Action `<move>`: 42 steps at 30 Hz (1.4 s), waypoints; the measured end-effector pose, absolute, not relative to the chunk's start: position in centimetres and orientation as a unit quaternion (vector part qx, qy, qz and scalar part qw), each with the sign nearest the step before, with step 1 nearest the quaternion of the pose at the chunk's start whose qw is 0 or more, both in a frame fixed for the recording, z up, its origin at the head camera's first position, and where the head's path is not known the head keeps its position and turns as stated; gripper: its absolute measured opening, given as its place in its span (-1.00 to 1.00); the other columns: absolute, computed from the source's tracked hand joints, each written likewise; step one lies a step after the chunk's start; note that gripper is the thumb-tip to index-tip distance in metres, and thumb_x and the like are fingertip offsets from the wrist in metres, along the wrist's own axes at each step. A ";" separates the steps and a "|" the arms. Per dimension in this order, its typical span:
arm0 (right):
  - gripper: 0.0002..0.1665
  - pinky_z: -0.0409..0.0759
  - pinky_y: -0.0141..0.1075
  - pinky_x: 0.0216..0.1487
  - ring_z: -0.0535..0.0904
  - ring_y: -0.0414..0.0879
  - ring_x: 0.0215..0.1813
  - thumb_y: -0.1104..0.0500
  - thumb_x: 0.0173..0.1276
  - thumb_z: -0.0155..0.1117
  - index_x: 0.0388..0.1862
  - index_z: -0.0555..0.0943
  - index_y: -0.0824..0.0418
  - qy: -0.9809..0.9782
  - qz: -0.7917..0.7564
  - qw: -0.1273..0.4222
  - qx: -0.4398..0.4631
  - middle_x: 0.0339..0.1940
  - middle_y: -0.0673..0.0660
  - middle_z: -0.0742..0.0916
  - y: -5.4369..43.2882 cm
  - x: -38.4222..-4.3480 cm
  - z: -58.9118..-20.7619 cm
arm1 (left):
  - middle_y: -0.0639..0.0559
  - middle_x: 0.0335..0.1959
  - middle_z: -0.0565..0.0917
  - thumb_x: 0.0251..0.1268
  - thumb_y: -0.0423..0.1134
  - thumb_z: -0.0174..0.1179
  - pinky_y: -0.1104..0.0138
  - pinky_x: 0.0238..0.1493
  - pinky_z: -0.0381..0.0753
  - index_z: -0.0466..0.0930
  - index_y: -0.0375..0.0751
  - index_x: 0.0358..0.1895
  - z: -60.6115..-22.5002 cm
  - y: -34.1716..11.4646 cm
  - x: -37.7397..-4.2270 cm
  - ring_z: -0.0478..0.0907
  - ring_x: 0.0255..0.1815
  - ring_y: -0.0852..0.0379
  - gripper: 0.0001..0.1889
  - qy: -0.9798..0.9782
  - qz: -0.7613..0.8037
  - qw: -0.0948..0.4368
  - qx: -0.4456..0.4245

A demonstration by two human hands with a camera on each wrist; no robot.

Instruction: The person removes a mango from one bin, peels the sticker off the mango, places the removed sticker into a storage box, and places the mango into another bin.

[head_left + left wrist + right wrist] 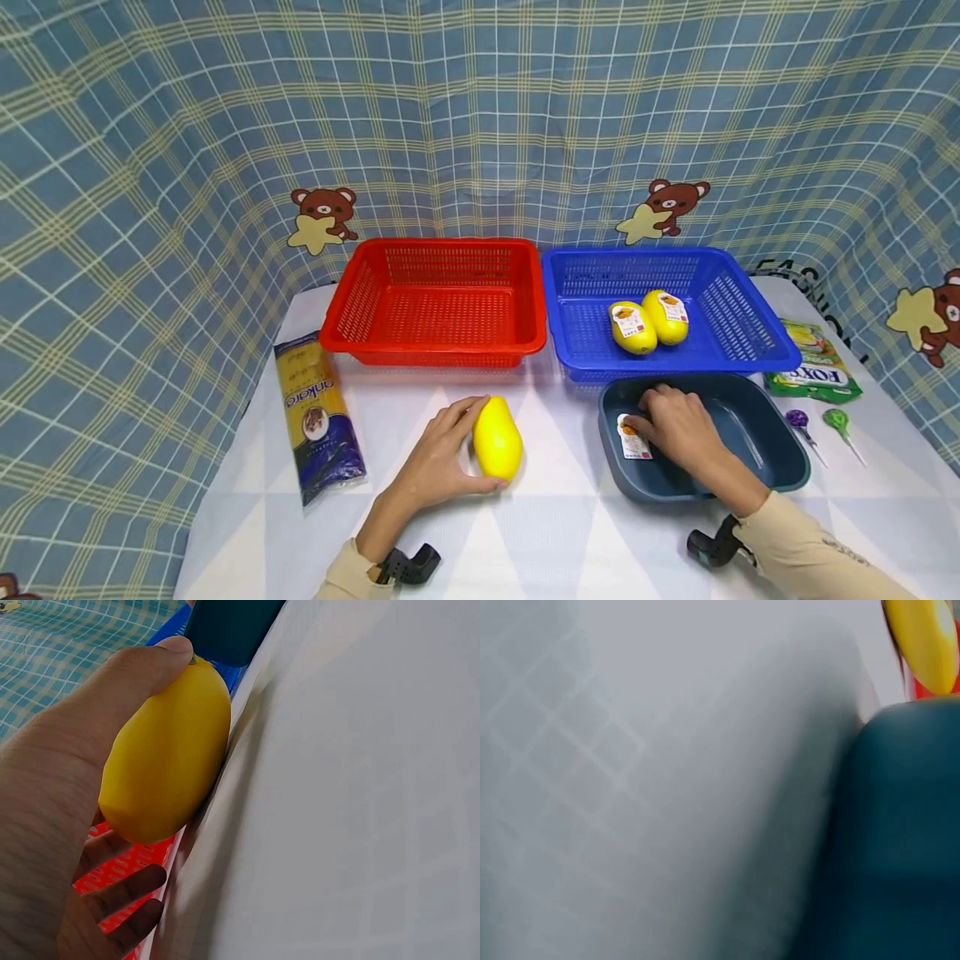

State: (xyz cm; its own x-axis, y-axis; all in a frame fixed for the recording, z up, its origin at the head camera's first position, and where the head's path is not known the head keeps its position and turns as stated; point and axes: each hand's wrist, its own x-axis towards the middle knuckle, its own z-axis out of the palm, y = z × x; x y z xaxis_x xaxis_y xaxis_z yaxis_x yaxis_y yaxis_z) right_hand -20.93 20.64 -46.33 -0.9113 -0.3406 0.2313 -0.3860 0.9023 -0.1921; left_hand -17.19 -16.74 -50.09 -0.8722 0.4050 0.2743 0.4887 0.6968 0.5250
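My left hand [442, 458] grips a plain yellow mango [498, 439] on the white tabletop, thumb at one end and fingers at the other. In the left wrist view, the thumb lies over the stem end of that mango [169, 754], with some fingers spread below it. My right hand [682, 425] reaches into a dark teal basin [757, 417]. Its thumb touches a white printed sticker [636, 442] by the basin's left wall; whether the fingertips pinch it is unclear. The right wrist view shows the basin's outside [900, 840], without the hand's grip.
A red basket [450, 325] stands at the back, beside a blue basket [585, 333] holding two stickered mangoes [633, 327]. A pasta packet [318, 417] lies at left. On the right are a green Fox's bag [817, 367] and two lollipops [836, 419].
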 end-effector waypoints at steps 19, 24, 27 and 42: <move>-0.72 0.34 -0.01 -0.07 0.58 0.13 -0.07 0.13 0.23 0.52 -0.16 0.73 0.26 -0.963 0.169 0.087 0.193 -0.18 0.16 0.74 20.4 -20.0 -42.6 | 0.11 0.45 0.30 -0.26 0.42 0.49 0.06 0.26 0.41 0.15 0.12 0.58 -50.3 -16.7 -17.3 0.32 0.33 0.06 0.22 -0.921 -0.306 0.056 -0.234; -0.66 0.34 -0.02 -0.06 0.60 0.12 -0.04 0.12 0.19 0.56 -0.12 0.73 0.26 -0.953 0.174 0.112 0.220 -0.14 0.17 0.74 19.9 -19.9 -42.1 | 0.12 0.45 0.30 -0.26 0.42 0.48 0.07 0.27 0.41 0.14 0.13 0.58 -50.2 -16.7 -17.1 0.32 0.33 0.07 0.22 -0.924 -0.301 0.052 -0.232; -0.62 0.32 -0.04 -0.06 0.60 0.11 -0.03 0.10 0.16 0.58 -0.10 0.73 0.25 -0.946 0.180 0.126 0.239 -0.12 0.16 0.74 19.5 -19.9 -41.8 | 0.11 0.45 0.30 -0.25 0.42 0.48 0.07 0.26 0.41 0.15 0.11 0.58 -50.2 -16.7 -17.1 0.32 0.33 0.07 0.22 -0.923 -0.302 0.054 -0.233; -0.57 0.28 0.00 0.06 0.55 0.09 0.13 0.05 0.23 0.52 0.05 0.71 0.16 -0.931 0.211 0.083 0.285 0.06 0.14 0.70 16.7 -19.2 -40.2 | 0.12 0.46 0.29 -0.24 0.41 0.49 0.05 0.26 0.42 0.15 0.10 0.58 -50.4 -16.6 -17.0 0.33 0.32 0.04 0.21 -0.921 -0.309 0.051 -0.231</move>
State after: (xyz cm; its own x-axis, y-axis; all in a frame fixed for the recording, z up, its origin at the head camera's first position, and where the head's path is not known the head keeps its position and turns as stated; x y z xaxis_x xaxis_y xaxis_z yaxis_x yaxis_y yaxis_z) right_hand -19.15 16.69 -40.25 -0.8236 -0.4960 0.2750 -0.5661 0.7482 -0.3461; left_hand -17.05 -16.61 -50.44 -0.8879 0.3944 0.2366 0.4573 0.7018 0.5462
